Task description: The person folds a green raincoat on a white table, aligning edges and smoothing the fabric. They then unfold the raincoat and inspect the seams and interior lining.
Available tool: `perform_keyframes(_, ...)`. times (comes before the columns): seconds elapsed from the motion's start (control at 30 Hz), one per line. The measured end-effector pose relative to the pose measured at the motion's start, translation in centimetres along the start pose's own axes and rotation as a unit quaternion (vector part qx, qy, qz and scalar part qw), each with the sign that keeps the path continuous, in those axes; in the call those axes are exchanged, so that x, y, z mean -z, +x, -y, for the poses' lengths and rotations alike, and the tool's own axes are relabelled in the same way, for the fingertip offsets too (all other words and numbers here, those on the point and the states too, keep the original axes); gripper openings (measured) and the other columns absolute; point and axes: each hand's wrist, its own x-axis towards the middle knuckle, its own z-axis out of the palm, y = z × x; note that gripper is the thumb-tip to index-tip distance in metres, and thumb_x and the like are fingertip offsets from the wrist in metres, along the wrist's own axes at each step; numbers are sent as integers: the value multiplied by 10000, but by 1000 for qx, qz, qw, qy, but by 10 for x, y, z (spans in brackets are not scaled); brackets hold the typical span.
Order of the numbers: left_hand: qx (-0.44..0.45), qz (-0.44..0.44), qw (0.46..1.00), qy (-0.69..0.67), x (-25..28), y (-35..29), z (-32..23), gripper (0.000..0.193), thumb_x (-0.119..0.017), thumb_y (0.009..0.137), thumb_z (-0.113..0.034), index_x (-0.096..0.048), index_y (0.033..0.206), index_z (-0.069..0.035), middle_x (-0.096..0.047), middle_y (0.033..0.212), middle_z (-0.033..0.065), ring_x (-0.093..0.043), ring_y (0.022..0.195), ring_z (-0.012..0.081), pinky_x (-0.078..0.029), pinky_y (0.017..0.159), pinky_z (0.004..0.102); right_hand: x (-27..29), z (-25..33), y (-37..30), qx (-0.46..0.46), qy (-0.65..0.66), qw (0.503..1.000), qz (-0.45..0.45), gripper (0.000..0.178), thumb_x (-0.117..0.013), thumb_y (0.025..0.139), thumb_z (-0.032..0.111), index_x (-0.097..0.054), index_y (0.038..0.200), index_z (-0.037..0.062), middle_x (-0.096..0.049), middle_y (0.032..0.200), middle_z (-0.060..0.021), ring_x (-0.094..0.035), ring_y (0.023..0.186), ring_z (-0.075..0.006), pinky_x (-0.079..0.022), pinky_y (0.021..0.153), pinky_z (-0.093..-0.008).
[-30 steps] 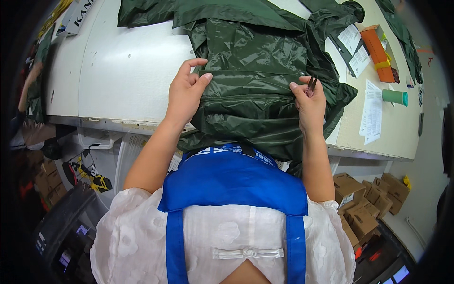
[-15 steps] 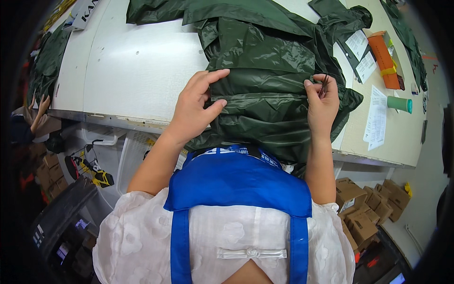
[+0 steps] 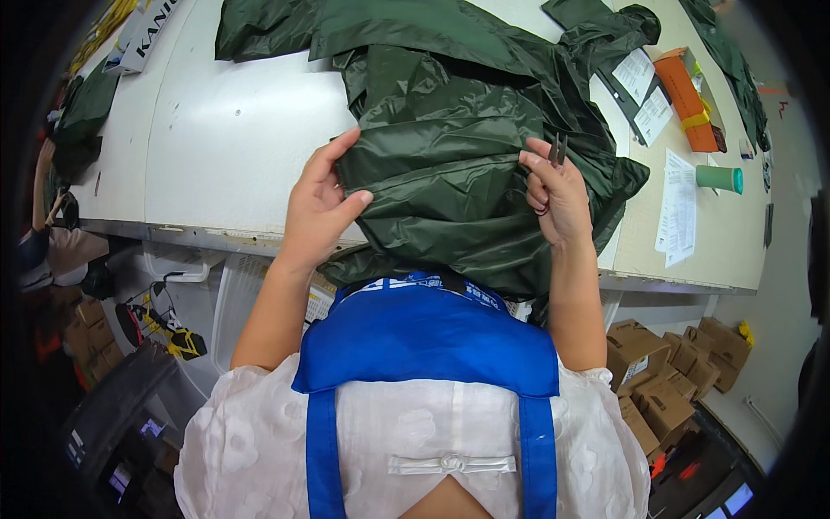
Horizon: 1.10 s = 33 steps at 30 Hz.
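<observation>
A dark green, shiny coated garment (image 3: 441, 186) lies folded and creased in front of me, its near part hanging over the table edge against my blue apron (image 3: 424, 333). On its left edge is my left hand (image 3: 318, 201), index finger and thumb spread along the cloth, the other fingers partly hidden behind the edge. My right hand (image 3: 560, 197) pinches the cloth at its right side between thumb and index finger. Tucked in that same hand is a pair of small dark thread snips (image 3: 558, 151), the two tips pointing up and away, a dark loop around a finger.
Right of the garment are paper sheets (image 3: 679, 208), a green cylinder (image 3: 719, 179) and an orange box (image 3: 687, 91). A white box (image 3: 143, 39) stands far left. At the left rim, another person's arm is beside dark green cloth (image 3: 86, 112). Cardboard boxes (image 3: 661, 402) are below right.
My left hand has drawn the garment's left edge further left. My right hand has turned, so the snips' tips now stand up clearly. The whole view has shifted slightly.
</observation>
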Motion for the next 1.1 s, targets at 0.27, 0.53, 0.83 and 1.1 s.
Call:
perform_keyframes(0.27, 71, -22, 997, 28, 26, -6, 6, 698, -546, 723, 149, -351, 1382, 32, -421, 1369, 141, -411, 1267, 200, -322, 1066, 330, -1, 1, 0, 20, -79, 995, 62, 295, -623, 836, 57, -579, 1121, -8, -612, 864, 2, -435, 569, -5, -327, 484, -156)
perform_keyframes(0.53, 220, 231, 888, 331, 30, -11, 39, 518, -644, 705, -30, -560, 1216, -15, -510, 1267, 148, -567, 1050, 215, -495, 834, 312, -9, -27, 50, 154, -368, 917, 22, 418, -678, 800, 211, -577, 1160, 25, -584, 1065, -93, -554, 942, -180, -439, 831, -289)
perform_keyframes(0.83, 236, -94, 959, 124, 58, 42, 74, 705, -693, 823, -183, -317, 1402, -38, -519, 1185, 125, -564, 958, 217, -501, 779, 318, -39, -81, 38, 65, -557, 759, 330, 619, -748, 709, 278, -535, 1248, 60, -593, 1203, -177, -568, 1101, -342, -462, 912, -379)
perform_keyframes(1.1, 227, -356, 906, 31, 134, 125, 88, 788, -756, 769, -183, -272, 1374, -35, -518, 1055, 123, -486, 730, 148, -371, 515, 276, -26, -90, 22, 111, -596, 712, 353, 405, -669, 816, 232, -602, 1177, 62, -560, 1275, -119, -552, 1125, -313, -456, 924, -360)
